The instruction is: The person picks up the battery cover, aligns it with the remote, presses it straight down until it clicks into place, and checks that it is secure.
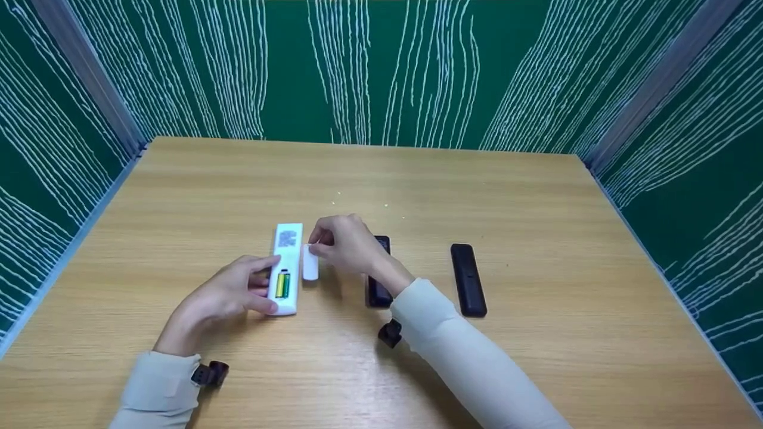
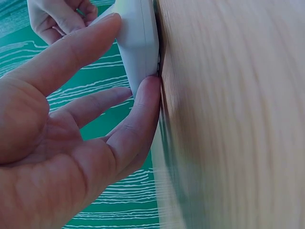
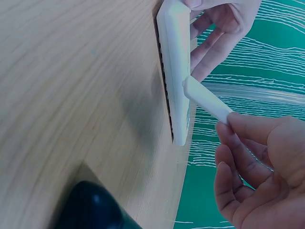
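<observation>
A white remote control (image 1: 288, 253) lies face down on the table with its battery compartment uncovered. Two yellow-and-green batteries (image 1: 282, 285) sit side by side in it. My left hand (image 1: 229, 289) holds the remote at its left side and near end, thumb and fingertips on its edges. Just right of the remote, my right hand (image 1: 349, 241) pinches one end of the white battery cover (image 1: 310, 265). In the right wrist view the cover (image 3: 207, 102) slants, raised off the table, its far end close beside the remote (image 3: 178, 71); whether they touch I cannot tell.
A black remote control (image 1: 379, 295) lies partly under my right wrist. Farther right is another black remote (image 1: 469, 280). Small pale specks dot the wooden table (image 1: 417, 185) behind the hands. Green panels with white lines (image 1: 286, 71) enclose the back and sides.
</observation>
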Tool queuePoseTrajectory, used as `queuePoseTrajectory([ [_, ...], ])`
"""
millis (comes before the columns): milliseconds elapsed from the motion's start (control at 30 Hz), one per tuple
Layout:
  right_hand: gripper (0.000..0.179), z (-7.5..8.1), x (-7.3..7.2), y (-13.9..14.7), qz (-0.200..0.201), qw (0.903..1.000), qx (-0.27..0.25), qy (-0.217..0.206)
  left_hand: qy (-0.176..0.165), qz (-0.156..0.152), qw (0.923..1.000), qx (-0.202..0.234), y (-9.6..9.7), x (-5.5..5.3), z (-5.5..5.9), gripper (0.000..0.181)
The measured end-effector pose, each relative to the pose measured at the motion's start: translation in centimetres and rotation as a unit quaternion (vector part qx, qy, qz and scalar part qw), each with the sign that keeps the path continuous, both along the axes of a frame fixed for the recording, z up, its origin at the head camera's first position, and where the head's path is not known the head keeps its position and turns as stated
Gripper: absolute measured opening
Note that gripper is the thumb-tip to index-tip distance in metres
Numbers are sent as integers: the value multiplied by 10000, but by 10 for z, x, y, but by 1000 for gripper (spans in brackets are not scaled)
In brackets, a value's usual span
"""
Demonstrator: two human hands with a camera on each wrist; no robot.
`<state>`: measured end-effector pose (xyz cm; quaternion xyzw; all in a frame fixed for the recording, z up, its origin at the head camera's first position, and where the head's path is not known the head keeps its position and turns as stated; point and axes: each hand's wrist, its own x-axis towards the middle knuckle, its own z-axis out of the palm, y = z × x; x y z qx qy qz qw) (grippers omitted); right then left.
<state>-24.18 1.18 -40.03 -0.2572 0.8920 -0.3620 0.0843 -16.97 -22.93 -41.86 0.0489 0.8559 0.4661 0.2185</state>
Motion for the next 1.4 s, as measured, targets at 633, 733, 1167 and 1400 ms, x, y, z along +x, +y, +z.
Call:
queuePoseTrajectory([
  [633, 5, -1, 1, -4, -37, 9993, -371, 9, -30, -14, 9999, 161, -1, -1, -1, 95],
  [733, 5, -1, 1, -5, -65, 9990, -433, -65, -25, -21, 9998, 173, -1, -1, -1, 96],
  [1167, 5, -2, 2, -10, -122, 9973, -719, -45, -8, -84, 9999, 105, -1, 0, 0, 95],
  [1400, 5, -5, 3, -13, -43, 9957, -927, -64, 13, -99, 9994, 324, -1, -1, -2, 94],
])
